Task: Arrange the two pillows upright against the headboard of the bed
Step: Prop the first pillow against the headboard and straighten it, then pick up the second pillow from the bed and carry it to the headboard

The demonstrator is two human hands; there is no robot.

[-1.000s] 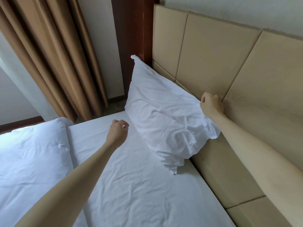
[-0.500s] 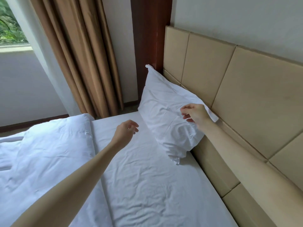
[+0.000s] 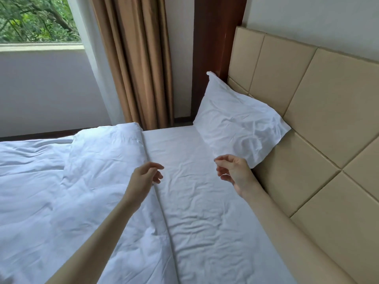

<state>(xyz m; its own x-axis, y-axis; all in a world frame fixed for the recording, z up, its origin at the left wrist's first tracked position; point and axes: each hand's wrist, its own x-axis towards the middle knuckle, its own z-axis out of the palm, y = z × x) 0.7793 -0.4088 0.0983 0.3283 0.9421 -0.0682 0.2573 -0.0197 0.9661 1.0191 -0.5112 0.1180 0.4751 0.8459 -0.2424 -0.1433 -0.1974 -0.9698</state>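
Observation:
One white pillow (image 3: 235,121) leans upright against the beige padded headboard (image 3: 320,99) at the far end of the bed. My right hand (image 3: 233,173) hovers just below the pillow's near corner, fingers loosely curled and apart, holding nothing. Over the edge of the folded duvet, my left hand (image 3: 146,177) is also empty with its fingers apart. Only one pillow is in view.
A white sheet (image 3: 196,201) covers the mattress beside the headboard. A rumpled white duvet (image 3: 67,181) lies folded back on the left. Tan curtains (image 3: 133,64), a dark wooden post (image 3: 215,48) and a window (image 3: 37,19) stand beyond the bed.
My right hand has let go of the pillow's top edge and drawn back toward me. My left hand has opened from a fist and also pulled back. The view has risen.

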